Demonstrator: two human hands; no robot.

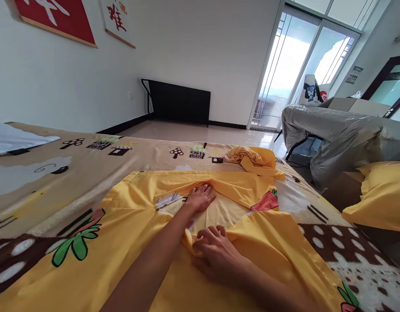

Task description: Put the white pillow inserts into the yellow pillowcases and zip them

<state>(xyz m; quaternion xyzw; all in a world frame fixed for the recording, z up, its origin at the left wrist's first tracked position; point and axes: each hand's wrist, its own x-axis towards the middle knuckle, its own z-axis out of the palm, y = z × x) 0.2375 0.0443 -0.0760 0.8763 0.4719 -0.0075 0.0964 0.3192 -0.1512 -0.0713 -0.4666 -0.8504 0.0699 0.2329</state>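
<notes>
A yellow carrot-print cloth cover (128,242) lies spread over the bed, with a wide slit-like opening across its middle. Inside the opening a paler yellow layer (226,212) with bits of printed pattern shows. My left hand (201,198) reaches across the opening and rests palm down by its far edge, fingers stretched out. Closer to me, my right hand (218,255) has its fingers curled on the near edge of the opening, gripping the cloth. Part of that edge is hidden under the right hand.
Beneath lies a patterned beige and brown blanket (148,151). A bunched yellow cloth (252,158) sits at the far right of the bed. To the right, yellow fabric (382,195) tops a cardboard box, near a plastic-covered table (343,117). A black panel (178,102) leans against the wall.
</notes>
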